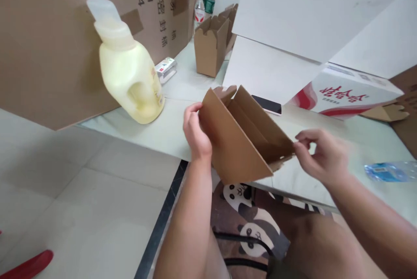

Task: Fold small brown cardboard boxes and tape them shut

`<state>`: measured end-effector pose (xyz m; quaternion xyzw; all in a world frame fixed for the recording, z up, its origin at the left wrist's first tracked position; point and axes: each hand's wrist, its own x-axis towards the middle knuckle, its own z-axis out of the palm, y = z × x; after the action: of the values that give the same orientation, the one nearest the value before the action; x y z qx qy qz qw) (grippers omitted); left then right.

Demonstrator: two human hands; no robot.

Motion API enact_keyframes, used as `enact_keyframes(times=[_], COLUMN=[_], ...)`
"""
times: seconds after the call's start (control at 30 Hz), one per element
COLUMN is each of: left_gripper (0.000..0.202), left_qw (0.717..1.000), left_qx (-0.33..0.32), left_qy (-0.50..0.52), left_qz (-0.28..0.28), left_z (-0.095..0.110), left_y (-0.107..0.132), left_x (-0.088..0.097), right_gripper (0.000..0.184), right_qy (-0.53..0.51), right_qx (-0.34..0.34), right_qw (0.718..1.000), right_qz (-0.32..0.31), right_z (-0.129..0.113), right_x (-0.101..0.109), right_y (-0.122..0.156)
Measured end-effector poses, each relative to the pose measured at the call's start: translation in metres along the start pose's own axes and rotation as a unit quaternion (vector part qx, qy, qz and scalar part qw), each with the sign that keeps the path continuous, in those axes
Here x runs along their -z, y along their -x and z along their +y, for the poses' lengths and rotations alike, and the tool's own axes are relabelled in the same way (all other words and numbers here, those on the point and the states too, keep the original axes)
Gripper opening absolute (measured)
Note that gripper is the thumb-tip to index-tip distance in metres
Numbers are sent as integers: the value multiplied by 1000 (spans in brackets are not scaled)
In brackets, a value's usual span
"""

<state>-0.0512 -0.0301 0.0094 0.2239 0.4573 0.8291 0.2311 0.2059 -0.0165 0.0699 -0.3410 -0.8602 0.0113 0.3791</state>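
A brown cardboard box (233,144), partly unfolded into shape with its end open, is tilted in the air over the table's near edge. My left hand (197,133) grips its left side, thumb and fingers closed around the cardboard. With thumb and forefinger, my right hand (321,153) pinches the box's right corner, where small flaps stick out. Some of my left fingers are hidden behind the box. Just beyond it a dark phone (267,104) lies on the table.
A pale yellow jug (127,68) stands at left before a big printed carton (58,53). Farther back are folded cardboard boxes (211,48) and bottles (199,7). A red-and-white carton (348,90) and a clear blue-labelled plastic package (387,171) lie to the right.
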Motion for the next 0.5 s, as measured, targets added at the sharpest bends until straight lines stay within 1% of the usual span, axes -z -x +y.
enact_keyframes(times=[0.03,0.07,0.1,0.17,0.23,0.27,0.3,0.33,0.4,0.43,0.47,0.5], left_gripper=[24,26,28,36,43,45,47,49,55,57,58,58], left_qw=[998,995,991,987,983,981,978,975,969,969,972,978], left_qx=[3,8,14,30,49,55,58,58,58,59,59,57], left_qy=[-7,-12,-17,-25,-28,-27,-26,-24,-20,-21,-23,-27], left_qz=[-59,-101,-129,-156,-172,-183,-197,-212,-239,-240,-228,-201], left_z=[-2,-5,-8,-14,-19,-22,-24,-26,-29,-29,-30,-30], left_y=[4,9,13,19,24,26,28,30,32,31,29,26], left_x=[-6,-12,-17,-27,-35,-38,-41,-45,-50,-52,-52,-52], right_gripper=[4,8,15,32,50,54,52,45,22,11,3,4], right_qy=[-28,-69,-110,-180,-207,-208,-208,-208,-216,-222,-225,-222], right_qx=[-16,-32,-49,-68,-90,-102,-114,-121,-117,-115,-122,-139], right_qw=[999,997,993,981,973,972,971,970,968,966,964,962], right_qz=[2,6,17,36,44,44,42,44,50,57,72,83], right_z=[4,7,9,7,0,-4,-8,-11,-11,-7,-1,6], right_x=[1,-1,-4,-15,-23,-25,-26,-25,-18,-13,-7,0], right_y=[18,33,46,63,71,71,70,68,63,62,61,61])
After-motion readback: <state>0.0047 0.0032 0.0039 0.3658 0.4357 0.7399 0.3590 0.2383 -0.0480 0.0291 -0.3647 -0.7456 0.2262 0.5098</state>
